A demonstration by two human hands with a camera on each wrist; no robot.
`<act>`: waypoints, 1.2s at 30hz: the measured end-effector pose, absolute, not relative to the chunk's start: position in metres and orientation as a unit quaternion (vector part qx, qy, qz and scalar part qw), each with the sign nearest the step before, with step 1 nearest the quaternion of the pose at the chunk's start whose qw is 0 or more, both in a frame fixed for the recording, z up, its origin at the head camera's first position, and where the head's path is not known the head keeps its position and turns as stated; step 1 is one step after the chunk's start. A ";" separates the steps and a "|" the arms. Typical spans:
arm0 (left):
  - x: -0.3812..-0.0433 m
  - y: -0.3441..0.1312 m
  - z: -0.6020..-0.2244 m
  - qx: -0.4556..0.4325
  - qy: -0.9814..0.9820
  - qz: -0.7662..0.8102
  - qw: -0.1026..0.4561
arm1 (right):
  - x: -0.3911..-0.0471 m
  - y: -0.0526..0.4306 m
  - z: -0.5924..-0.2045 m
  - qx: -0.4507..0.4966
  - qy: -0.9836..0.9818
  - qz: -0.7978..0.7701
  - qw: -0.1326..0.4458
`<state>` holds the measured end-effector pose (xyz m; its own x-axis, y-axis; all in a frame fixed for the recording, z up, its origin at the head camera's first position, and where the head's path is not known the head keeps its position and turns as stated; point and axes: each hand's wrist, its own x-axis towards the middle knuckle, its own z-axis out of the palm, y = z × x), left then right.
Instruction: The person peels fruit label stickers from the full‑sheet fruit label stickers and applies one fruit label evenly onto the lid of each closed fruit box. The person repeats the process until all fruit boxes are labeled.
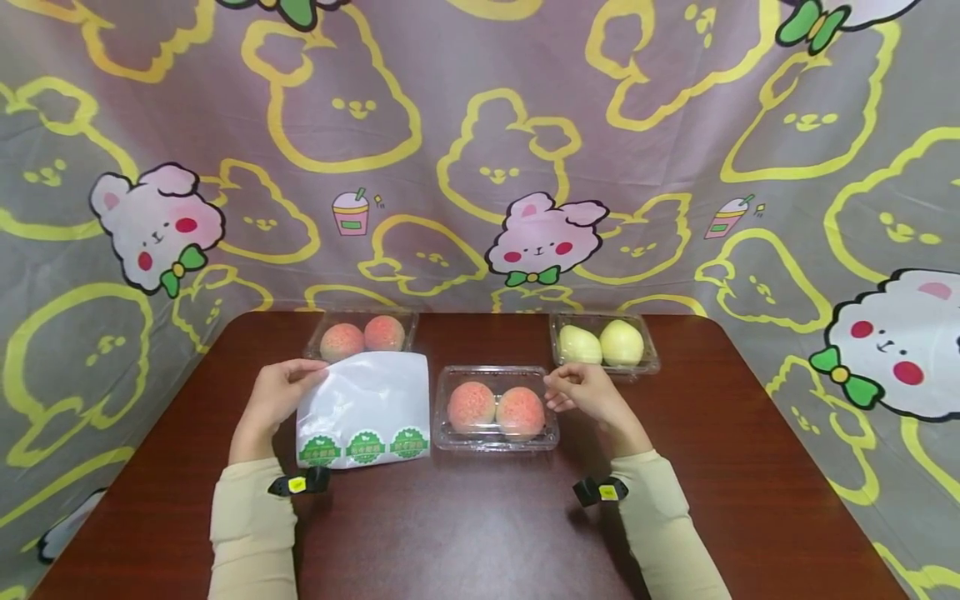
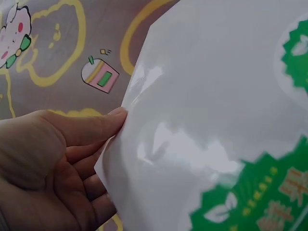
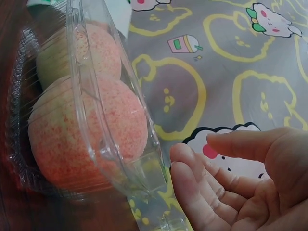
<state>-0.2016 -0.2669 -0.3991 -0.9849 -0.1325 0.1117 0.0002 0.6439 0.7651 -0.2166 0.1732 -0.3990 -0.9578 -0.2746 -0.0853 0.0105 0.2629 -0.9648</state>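
My left hand pinches the left edge of a white sticker sheet between thumb and fingers. Three round green stickers line its lower edge, and its glossy face fills much of the left wrist view. To the right of the sheet sits a clear plastic box with two pinkish-red peaches inside. My right hand is beside that box's right end, fingers loosely bent. In the right wrist view a gap shows between thumb and fingertips, with nothing held there.
Behind the sheet stands another clear box with two peaches, partly covered by it. At the back right, a third clear box holds two pale yellow-green fruits. A patterned curtain surrounds the brown table.
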 end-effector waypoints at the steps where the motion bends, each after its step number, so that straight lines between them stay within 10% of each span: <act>1: -0.201 -0.266 -0.397 0.044 -0.903 -0.421 0.078 | -0.217 0.173 -0.399 -0.085 0.786 -0.601 0.118; 36: -0.187 -0.215 -0.341 0.086 -0.833 -0.491 0.239 | -0.217 0.138 -0.391 -0.125 0.786 -0.598 0.098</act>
<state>-0.1867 -0.2146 -0.3407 -0.8708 -0.3778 0.3145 0.0917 0.5037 0.8590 -0.2168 0.1377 -0.3911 -0.9498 -0.3129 -0.0045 -0.0791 0.2538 -0.9640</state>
